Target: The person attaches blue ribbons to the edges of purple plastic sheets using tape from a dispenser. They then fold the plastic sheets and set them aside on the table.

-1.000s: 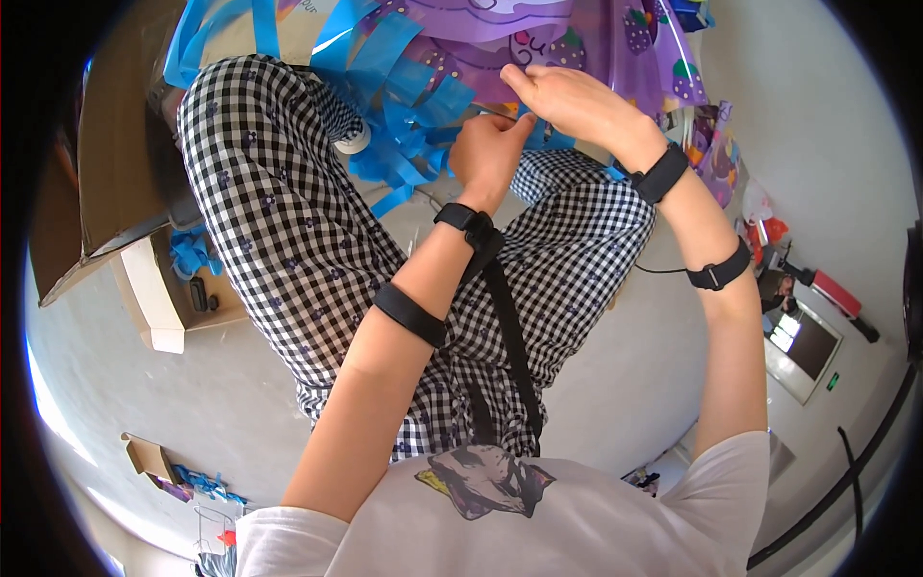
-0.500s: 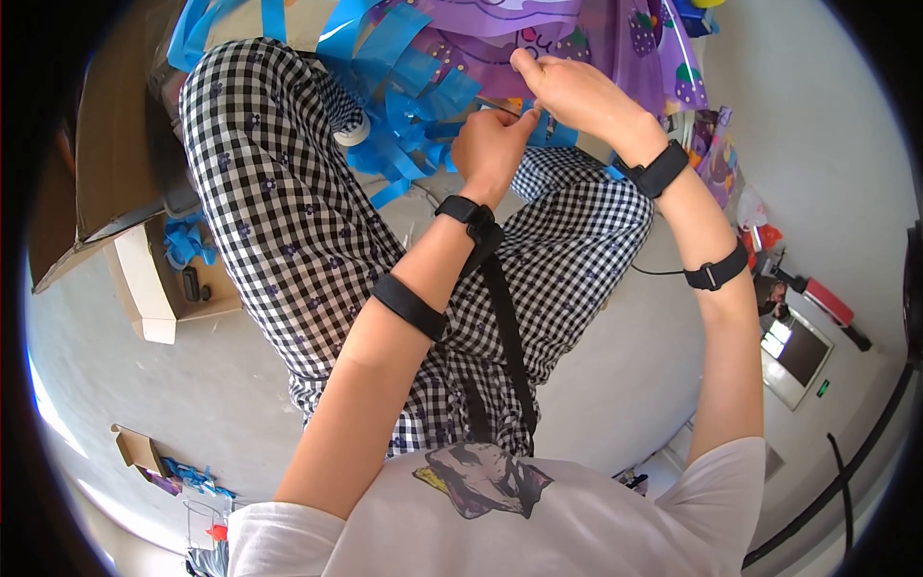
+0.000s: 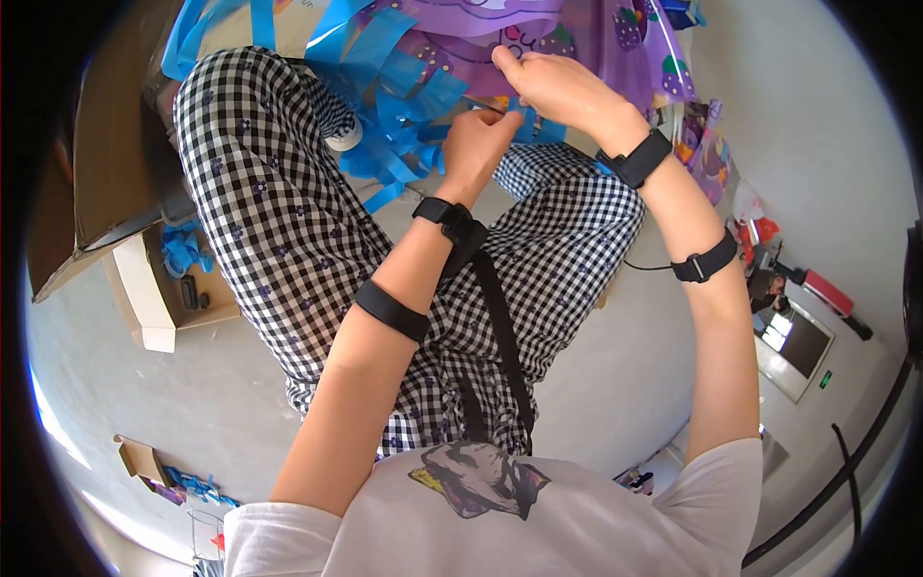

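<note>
My left hand [image 3: 474,146] is closed just in front of my right hand, its fingertips pinched together; what lies in them is too small and hidden to make out. Close by on the right, my right hand [image 3: 562,93] curls inward with its thumb raised, and its other fingers are hidden beneath the hand. The two hands almost touch. Flat blue plastic strips [image 3: 389,125] lie tangled to the left of my left hand. Beyond both hands spreads a shiny purple printed plastic sheet [image 3: 452,58].
My checkered trouser legs [image 3: 269,192] frame the work area. At the left stand a large cardboard box [image 3: 115,154] and a smaller open box [image 3: 144,288] with blue strips and a dark item. A thin black cable [image 3: 649,266] runs by my right forearm.
Both hands have shifted slightly left in the picture, staying close together. The whole view has moved a little, and the hands' grip looks much the same.
</note>
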Tool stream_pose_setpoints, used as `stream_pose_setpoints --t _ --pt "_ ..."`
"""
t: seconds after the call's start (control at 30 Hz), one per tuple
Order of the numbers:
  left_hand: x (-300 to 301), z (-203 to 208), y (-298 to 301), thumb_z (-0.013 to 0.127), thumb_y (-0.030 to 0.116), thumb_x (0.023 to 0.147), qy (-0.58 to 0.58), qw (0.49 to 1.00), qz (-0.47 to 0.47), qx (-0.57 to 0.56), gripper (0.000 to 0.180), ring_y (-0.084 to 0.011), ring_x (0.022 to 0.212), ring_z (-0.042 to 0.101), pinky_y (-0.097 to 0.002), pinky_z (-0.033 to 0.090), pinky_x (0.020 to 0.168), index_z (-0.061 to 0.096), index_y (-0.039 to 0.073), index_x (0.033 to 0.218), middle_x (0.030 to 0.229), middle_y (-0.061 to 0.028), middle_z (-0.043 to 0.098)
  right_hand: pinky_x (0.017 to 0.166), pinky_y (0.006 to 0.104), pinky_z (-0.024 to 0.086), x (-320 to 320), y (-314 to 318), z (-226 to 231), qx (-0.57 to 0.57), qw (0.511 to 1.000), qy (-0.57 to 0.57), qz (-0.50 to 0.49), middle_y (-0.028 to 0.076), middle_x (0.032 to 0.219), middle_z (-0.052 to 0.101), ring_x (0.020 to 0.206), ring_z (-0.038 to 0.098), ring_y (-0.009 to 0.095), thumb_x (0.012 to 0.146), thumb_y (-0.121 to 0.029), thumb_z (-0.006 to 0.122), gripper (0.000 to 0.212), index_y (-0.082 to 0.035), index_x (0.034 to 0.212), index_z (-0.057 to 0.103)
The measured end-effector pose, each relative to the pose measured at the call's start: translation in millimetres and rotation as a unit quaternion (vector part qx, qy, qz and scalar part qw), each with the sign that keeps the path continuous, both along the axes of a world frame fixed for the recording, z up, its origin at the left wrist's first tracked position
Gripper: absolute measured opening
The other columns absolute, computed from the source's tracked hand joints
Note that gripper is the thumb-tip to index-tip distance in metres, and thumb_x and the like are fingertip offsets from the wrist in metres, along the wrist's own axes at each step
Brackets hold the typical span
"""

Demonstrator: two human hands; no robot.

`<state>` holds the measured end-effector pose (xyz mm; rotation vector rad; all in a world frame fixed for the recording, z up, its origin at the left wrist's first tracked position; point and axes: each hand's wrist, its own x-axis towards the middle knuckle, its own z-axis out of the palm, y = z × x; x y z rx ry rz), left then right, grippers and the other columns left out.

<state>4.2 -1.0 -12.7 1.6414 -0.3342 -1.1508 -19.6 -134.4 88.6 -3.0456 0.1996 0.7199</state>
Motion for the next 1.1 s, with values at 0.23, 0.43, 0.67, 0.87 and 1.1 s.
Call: stream_pose_setpoints --t 0.23,0.43,0.67,0.87,1.1 --pt "11 16 -3 0.064 0.06 0.079 0.03 0.998 -0.04 0.043 0.059 -0.0219 0.061 0.063 -0.0368 0.043 0.058 0.074 0.002 0.078 0.064 -0.007 0.065 0.058 0.0413 0.052 -2 -5 0 0.026 0.999 -0.007 -0.03 0.017 0.075 0.061 0.063 0.063 0.032 0.087 -0.003 0.051 0.024 -0.002 0.109 0.041" --pt "9 12 -2 0.065 0.055 0.079 -0.006 0.997 -0.055 0.062 0.051 -0.0249 0.065 0.064 -0.0379 0.045 0.06 0.075 0.004 0.08 0.068 -0.0078 0.068 0.055 0.0405 0.05 -3 -1 2 0.019 0.999 -0.006 -0.04 0.017 0.07 0.059 0.061 0.063 0.032 0.085 0.0 0.053 0.027 0.001 0.109 0.041" --pt "16 5 5 0.066 0.041 0.079 -0.122 0.987 -0.073 0.07 0.037 -0.0284 0.072 0.067 -0.0396 0.05 0.068 0.072 0.006 0.09 0.081 -0.0091 0.072 0.054 0.0415 0.049 -7 -7 -15 0.065 0.993 -0.058 -0.085 0.014 0.062 0.055 0.059 0.061 0.032 0.084 0.0 0.053 0.031 0.002 0.113 0.042" --pt "39 68 28 0.064 0.019 0.082 -0.296 0.949 -0.109 -0.008 0.019 -0.0257 0.09 0.067 -0.0384 0.051 0.073 0.068 0.008 0.097 0.094 -0.0078 0.07 0.056 0.0435 0.049 -11 -1 2 0.044 0.994 -0.03 -0.093 0.015 0.063 0.055 0.063 0.062 0.033 0.084 0.0 0.053 0.032 0.002 0.114 0.043" --pt "30 33 24 0.061 0.016 0.083 -0.648 0.723 -0.222 -0.092 0.053 -0.0268 0.132 0.046 -0.0351 0.043 0.1 0.05 -0.004 0.131 0.14 -0.0151 0.051 0.058 0.0441 0.05 -19 -3 -7 0.042 0.992 -0.097 -0.071 0.017 0.069 0.059 0.068 0.063 0.037 0.086 -0.002 0.052 0.028 0.002 0.112 0.043"
